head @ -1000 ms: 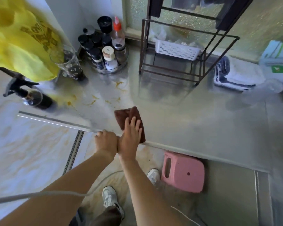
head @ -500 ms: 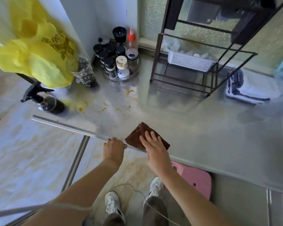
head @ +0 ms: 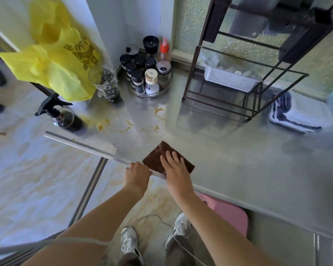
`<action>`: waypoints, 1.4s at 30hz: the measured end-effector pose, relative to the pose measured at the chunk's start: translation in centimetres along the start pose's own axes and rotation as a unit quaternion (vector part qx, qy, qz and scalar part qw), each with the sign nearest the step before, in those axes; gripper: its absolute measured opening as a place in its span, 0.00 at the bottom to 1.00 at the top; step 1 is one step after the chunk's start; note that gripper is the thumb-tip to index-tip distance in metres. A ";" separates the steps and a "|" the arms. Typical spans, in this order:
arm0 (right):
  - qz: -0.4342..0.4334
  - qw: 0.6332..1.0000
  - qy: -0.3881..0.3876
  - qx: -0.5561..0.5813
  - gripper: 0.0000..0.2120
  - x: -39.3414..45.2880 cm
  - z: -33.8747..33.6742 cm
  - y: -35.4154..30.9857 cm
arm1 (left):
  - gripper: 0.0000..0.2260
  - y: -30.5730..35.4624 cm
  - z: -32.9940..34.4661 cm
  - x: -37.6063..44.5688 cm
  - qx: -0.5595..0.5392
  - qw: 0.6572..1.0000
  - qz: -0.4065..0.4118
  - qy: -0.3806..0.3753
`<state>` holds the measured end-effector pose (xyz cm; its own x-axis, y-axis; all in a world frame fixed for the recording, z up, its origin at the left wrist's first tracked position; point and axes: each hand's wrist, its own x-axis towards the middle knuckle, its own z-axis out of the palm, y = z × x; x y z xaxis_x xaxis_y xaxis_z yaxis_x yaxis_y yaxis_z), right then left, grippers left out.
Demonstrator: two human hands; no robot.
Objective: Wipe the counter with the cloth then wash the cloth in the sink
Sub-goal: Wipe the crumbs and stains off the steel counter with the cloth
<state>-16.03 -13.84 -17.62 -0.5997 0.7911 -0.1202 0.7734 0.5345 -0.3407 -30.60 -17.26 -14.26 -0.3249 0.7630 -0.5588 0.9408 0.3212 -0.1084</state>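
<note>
While the steel worktop (head: 238, 169) fills most of the view, its front edge runs diagonally from left down to right. Toward the back-left corner lie orange-yellow stains (head: 127, 125), not yet wiped, judging by their look. A wire rack (head: 229, 89) stands along the back edge; a tray of spice bottles (head: 148, 77) and a spray bottle (head: 63, 118) crowd the left side. The brown cloth (head: 158, 160) lies folded at the front edge — a second ago it sat further in, with its long side pointing at the back edge; it has since slid edgeward and turned. The right hand (head: 174, 167) presses it flat with straight fingers. The left hand (head: 136, 173), curled, grips the edge lip just beside the cloth. Open worktop lies between cloth and stains — room for a forward stroke.
</note>
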 end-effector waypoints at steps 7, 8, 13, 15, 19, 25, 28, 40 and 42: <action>-0.036 0.999 -0.002 0.000 0.29 -5.0 -0.6 1.7 | 0.12 -0.2 -0.4 -0.5 -0.007 1.000 0.004 0.003; -0.044 0.999 -0.005 0.003 0.29 -6.0 -0.6 2.1 | 0.13 -0.2 -0.4 -0.5 -0.010 1.000 0.005 0.001; -0.091 0.996 -0.023 0.009 0.35 -0.9 1.0 -0.9 | 0.10 -0.8 0.1 -0.3 -0.036 0.999 0.018 0.002; -0.100 0.994 -0.040 0.016 0.34 0.7 1.2 -2.6 | 0.10 -1.8 0.5 -0.3 -0.044 0.999 0.010 0.012; -0.112 0.992 -0.052 0.008 0.29 1.5 0.6 -2.9 | 0.12 -2.9 0.4 -0.8 -0.015 0.999 -0.010 0.034; -0.095 0.995 -0.027 -0.030 0.31 -3.9 -1.4 5.4 | 0.16 -2.1 0.3 -1.3 0.002 0.999 -0.028 0.034; -0.052 0.997 -0.023 -0.057 0.33 -5.2 -2.2 6.8 | 0.17 -1.9 0.4 -1.0 0.005 0.999 -0.030 0.020; 0.009 0.997 -0.073 -0.009 0.30 3.9 -1.1 -2.8 | 0.14 -1.3 -0.6 0.6 0.049 0.998 -0.037 -0.001; -0.016 0.999 -0.050 -0.005 0.30 -0.5 -1.2 -1.3 | 0.15 -1.2 -0.9 0.7 0.055 0.998 -0.034 -0.001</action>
<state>-16.44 -14.61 -16.05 -0.6414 0.7403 -0.2013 0.7552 0.5629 -0.3360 -32.00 -16.57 -13.77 -0.3877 0.7406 -0.5488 0.9218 0.3087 -0.2347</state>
